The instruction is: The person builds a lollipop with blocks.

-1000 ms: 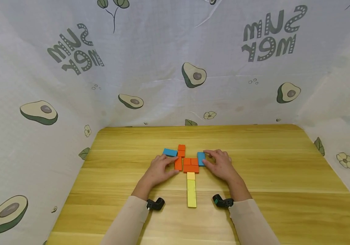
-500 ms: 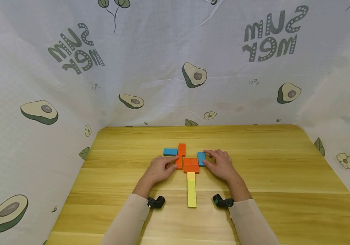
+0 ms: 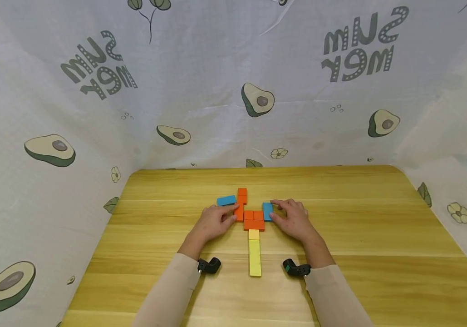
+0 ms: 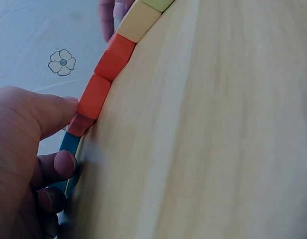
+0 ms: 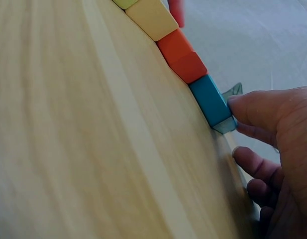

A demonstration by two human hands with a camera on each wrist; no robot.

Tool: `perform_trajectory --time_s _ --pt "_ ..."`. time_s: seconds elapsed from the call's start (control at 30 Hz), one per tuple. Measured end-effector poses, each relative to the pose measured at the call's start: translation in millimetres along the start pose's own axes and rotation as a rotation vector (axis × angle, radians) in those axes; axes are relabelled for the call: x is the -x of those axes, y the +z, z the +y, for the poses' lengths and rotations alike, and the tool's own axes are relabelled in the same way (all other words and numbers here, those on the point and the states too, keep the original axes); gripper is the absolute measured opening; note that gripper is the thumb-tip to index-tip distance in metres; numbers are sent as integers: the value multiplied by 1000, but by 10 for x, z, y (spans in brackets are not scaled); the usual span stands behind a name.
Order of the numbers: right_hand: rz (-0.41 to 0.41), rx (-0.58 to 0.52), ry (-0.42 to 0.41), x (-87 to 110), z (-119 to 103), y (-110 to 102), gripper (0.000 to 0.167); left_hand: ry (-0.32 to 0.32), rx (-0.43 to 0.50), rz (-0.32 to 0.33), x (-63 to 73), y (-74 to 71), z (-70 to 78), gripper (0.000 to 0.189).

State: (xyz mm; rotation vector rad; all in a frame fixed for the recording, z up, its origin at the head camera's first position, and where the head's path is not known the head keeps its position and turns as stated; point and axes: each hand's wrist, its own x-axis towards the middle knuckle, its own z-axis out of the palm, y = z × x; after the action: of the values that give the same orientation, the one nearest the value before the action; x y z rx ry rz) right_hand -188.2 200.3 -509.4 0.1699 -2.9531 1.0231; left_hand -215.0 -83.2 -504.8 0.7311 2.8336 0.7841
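Note:
My left hand [image 3: 213, 222] pinches an upright orange block [image 3: 239, 213] between thumb and index finger. Above that block stand two small orange blocks [image 3: 242, 195], with a slightly slanted blue block [image 3: 226, 200] at their left. My right hand [image 3: 294, 218] holds another blue block [image 3: 267, 212], thumb low and index finger at its top corner. Between the hands lies a cluster of orange blocks [image 3: 254, 224], touching the right blue block. In the right wrist view the thumb presses that blue block [image 5: 209, 102]. The left thumb touches an orange block [image 4: 93, 95] in the left wrist view.
Below the orange cluster, a short pale yellow block [image 3: 254, 234] and a long yellow-green one [image 3: 255, 258] form a column. Everything lies flat on a wooden table [image 3: 360, 218]. A printed cloth [image 3: 213, 72] rises behind and at both sides.
My left hand has shifted the upright orange block up and slightly right, towards the cluster. The two small orange blocks moved up with it, and the left blue block turned slightly. My right hand stayed put.

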Motion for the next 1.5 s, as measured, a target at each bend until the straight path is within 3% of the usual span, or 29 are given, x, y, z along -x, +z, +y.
perform_trajectory --time_s 0.97,1.27,1.37,1.5 --pt "13 9 -12 -11 12 20 48 7 -67 37 -25 37 7 45" --pt "-1 19 6 -8 4 13 48 3 -40 22 -25 7 21 46" --pt "-1 20 3 -9 5 11 48 -16 33 51 -50 3 41 44" --pt "2 17 -8 -7 7 6 48 -47 110 163 -129 22 81 38"
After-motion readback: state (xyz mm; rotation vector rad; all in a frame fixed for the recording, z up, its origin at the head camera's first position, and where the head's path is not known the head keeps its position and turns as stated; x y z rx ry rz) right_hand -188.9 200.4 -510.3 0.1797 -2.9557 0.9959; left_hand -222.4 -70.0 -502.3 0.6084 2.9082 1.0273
